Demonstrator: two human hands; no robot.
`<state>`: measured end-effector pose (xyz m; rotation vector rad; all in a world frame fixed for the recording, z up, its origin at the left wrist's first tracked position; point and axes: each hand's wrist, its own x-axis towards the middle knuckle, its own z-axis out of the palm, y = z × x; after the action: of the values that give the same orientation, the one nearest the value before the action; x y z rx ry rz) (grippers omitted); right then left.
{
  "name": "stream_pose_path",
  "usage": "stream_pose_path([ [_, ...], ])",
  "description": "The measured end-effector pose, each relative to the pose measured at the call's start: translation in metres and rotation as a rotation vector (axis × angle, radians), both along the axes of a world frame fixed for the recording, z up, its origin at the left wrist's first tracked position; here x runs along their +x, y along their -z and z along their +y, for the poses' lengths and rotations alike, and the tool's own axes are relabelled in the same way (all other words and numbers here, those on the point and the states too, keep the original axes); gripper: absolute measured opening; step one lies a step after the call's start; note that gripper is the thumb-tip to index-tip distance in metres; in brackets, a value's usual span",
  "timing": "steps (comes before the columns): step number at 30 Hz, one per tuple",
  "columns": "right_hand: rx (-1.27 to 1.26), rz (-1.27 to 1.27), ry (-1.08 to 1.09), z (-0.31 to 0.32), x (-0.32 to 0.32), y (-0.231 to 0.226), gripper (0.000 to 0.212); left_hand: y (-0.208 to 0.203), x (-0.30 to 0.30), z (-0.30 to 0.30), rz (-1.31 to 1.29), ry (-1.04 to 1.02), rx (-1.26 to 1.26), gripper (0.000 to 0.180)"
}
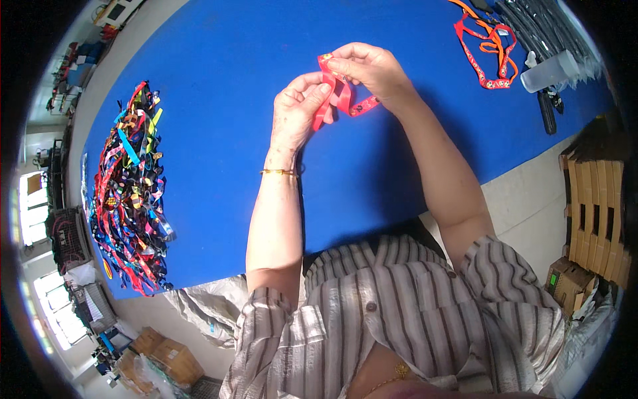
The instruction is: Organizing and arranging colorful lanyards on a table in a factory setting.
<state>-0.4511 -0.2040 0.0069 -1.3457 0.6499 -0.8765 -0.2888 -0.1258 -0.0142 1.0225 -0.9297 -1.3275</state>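
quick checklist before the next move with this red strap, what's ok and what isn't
1. Left hand has a grip on the red strap: ok, pinched between thumb and fingers.
2. Right hand has a grip too: ok, pinching near its upper part.
3. Strap straight and flat: not ok, it curls into a loop between the hands.
4. Held strap apart from the pile of multicoloured straps: ok, the pile lies at the left of the blue table.
5. Strap ends free of fraying: cannot tell, too small and partly covered by fingers.
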Motion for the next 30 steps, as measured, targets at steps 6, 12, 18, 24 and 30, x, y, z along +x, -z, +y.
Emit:
stream_pose_path([
  [6, -0.002, -0.057, -0.023, -0.005, 0.005, 0.015, 0.018, 0.005, 0.006, -0.002, 0.057, 0.046, -0.029, 0.024],
  [12, -0.027, -0.04, -0.016, -0.004, 0.006, 0.017, 0.014, 0.005, 0.009, 0.0, 0.093, 0.105, -0.002, 0.023],
  [18, -0.072, -0.066, 0.056, -0.004, 0.007, 0.018, 0.015, 0.009, 0.006, -0.004, 0.124, 0.101, -0.026, 0.023],
  [24, -0.1, -0.146, 0.125, -0.005, 0.009, 0.021, 0.017, 0.004, 0.013, -0.006, 0.137, 0.152, -0.033, 0.024],
  [30, -0.055, -0.155, 0.219, 0.002, 0.015, 0.019, 0.023, 0.006, 0.015, -0.004, 0.175, 0.17, -0.014, 0.009],
])
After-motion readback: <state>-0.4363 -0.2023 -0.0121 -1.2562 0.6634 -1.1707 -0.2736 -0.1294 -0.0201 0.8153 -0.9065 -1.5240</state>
